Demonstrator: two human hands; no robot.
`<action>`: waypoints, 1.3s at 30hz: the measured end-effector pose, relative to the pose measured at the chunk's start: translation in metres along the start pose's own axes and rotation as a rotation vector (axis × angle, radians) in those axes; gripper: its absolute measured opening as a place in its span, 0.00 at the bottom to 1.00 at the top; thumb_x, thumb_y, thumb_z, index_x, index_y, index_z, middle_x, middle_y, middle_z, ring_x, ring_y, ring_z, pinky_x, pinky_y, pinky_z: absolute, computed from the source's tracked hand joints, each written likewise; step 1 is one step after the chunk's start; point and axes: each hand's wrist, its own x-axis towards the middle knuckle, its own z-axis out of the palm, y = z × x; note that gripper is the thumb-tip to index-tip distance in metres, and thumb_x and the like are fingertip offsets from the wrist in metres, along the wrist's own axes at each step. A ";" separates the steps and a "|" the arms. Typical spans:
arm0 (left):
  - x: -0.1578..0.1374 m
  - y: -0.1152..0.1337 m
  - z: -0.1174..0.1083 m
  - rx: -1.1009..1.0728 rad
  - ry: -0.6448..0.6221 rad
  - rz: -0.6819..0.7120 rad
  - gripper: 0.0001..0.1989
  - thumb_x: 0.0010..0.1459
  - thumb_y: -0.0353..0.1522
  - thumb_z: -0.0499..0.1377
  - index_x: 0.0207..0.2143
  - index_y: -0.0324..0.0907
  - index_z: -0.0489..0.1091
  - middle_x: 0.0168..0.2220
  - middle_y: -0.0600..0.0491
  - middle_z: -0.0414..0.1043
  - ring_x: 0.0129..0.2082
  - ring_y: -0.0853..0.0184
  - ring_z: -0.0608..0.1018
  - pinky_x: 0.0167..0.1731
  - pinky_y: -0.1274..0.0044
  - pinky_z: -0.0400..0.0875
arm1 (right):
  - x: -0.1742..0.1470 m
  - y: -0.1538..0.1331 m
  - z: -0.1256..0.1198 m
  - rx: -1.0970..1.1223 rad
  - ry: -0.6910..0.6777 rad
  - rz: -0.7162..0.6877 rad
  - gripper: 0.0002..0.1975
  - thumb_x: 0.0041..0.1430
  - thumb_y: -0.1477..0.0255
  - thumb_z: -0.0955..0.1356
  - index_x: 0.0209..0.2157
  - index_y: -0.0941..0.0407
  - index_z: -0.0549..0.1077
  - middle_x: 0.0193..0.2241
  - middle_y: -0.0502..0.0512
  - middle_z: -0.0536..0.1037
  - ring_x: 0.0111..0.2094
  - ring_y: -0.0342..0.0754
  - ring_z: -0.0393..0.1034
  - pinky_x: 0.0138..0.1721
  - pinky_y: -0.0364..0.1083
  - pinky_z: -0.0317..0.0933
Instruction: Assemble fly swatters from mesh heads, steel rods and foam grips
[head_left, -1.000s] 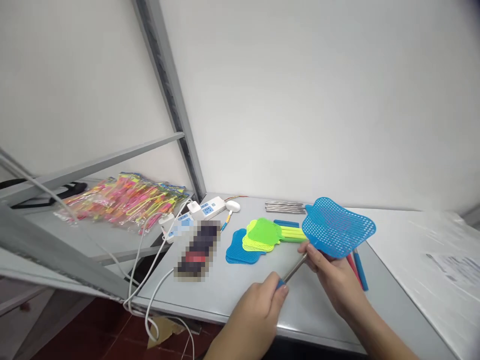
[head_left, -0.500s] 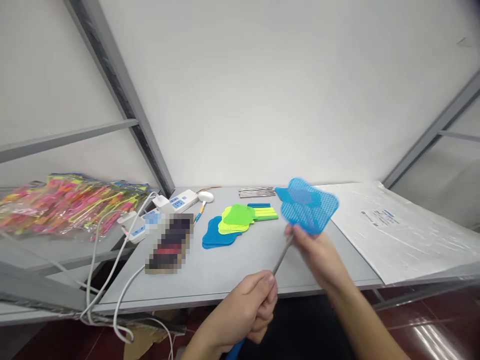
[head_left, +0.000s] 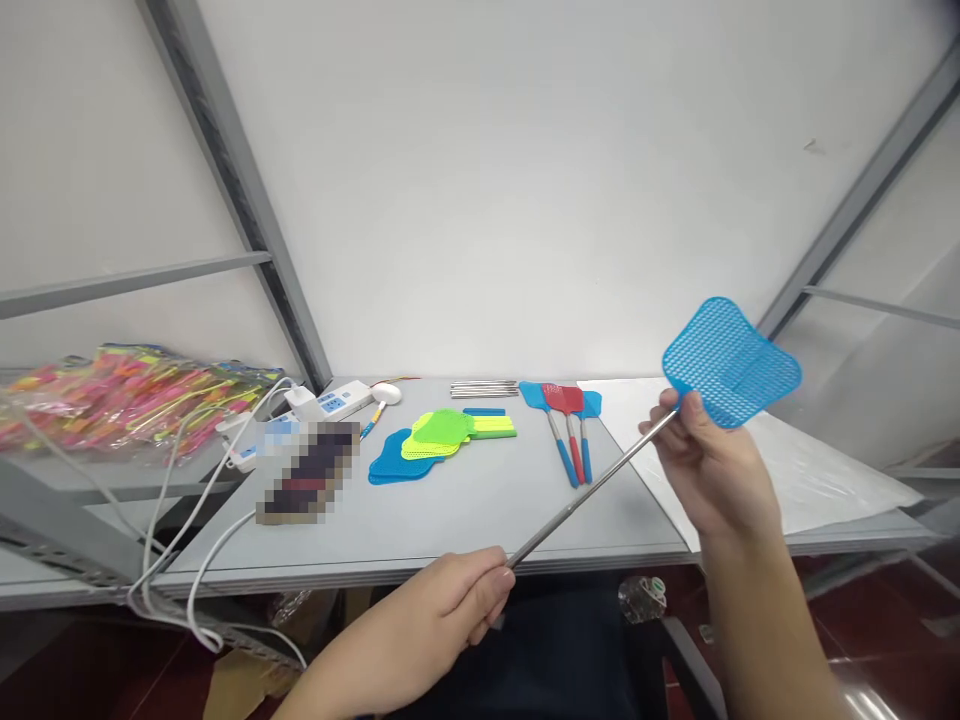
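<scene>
A fly swatter (head_left: 731, 360) with a blue mesh head and a long metal telescopic rod is stretched between my two hands. My right hand (head_left: 716, 470) pinches it at the neck, just below the head. My left hand (head_left: 457, 610) is wrapped round the lower end of the rod; the grip is hidden. Behind the rod lie three short swatters, one with a red head (head_left: 564, 398) between two blue ones. To their left are green and yellow swatter heads (head_left: 442, 428) stacked beside blue swatter heads (head_left: 401, 458). Several metal rods (head_left: 484, 389) lie near the wall.
A power strip (head_left: 334, 402) with white cables stands at the left, beside a pixelated item (head_left: 309, 475). Bagged colourful goods (head_left: 135, 400) are piled farther left. A white plastic sheet (head_left: 802, 480) covers the table's right side. Metal shelf posts (head_left: 232, 180) frame the table.
My right hand has moved up and right with the swatter head, and more of the metal rod shows between my hands. The short swatters behind are now uncovered. The view has shifted right.
</scene>
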 end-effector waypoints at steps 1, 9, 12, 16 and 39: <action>-0.003 0.000 0.000 0.101 0.043 0.014 0.22 0.66 0.49 0.43 0.30 0.43 0.62 0.28 0.58 0.63 0.28 0.72 0.67 0.32 0.79 0.62 | 0.004 -0.006 -0.006 0.004 0.018 -0.027 0.10 0.50 0.64 0.74 0.29 0.54 0.73 0.30 0.48 0.69 0.22 0.38 0.48 0.32 0.45 0.61; -0.012 -0.016 0.000 0.299 0.107 0.007 0.18 0.67 0.46 0.43 0.34 0.46 0.64 0.33 0.58 0.69 0.36 0.68 0.70 0.39 0.78 0.61 | 0.016 -0.005 -0.035 0.074 0.175 -0.056 0.15 0.46 0.61 0.76 0.29 0.54 0.72 0.23 0.44 0.62 0.21 0.37 0.48 0.29 0.43 0.61; -0.007 -0.013 -0.002 0.316 0.109 0.026 0.20 0.67 0.45 0.42 0.32 0.45 0.64 0.31 0.58 0.68 0.35 0.68 0.71 0.38 0.78 0.60 | -0.011 0.018 -0.020 0.025 0.158 0.008 0.16 0.53 0.55 0.71 0.34 0.52 0.73 0.21 0.43 0.58 0.21 0.38 0.51 0.27 0.41 0.58; -0.002 -0.017 -0.001 0.321 0.157 0.084 0.20 0.68 0.45 0.40 0.33 0.45 0.64 0.32 0.58 0.69 0.37 0.67 0.70 0.40 0.77 0.60 | -0.063 0.056 0.012 -0.109 -0.037 0.204 0.17 0.55 0.55 0.70 0.33 0.56 0.75 0.18 0.45 0.62 0.21 0.40 0.56 0.26 0.43 0.55; -0.007 -0.020 -0.007 0.406 0.123 0.059 0.20 0.67 0.45 0.42 0.31 0.44 0.65 0.30 0.57 0.67 0.33 0.68 0.70 0.37 0.77 0.60 | -0.015 0.037 -0.047 0.030 0.227 0.073 0.19 0.50 0.52 0.72 0.29 0.55 0.71 0.17 0.40 0.52 0.18 0.37 0.47 0.22 0.40 0.55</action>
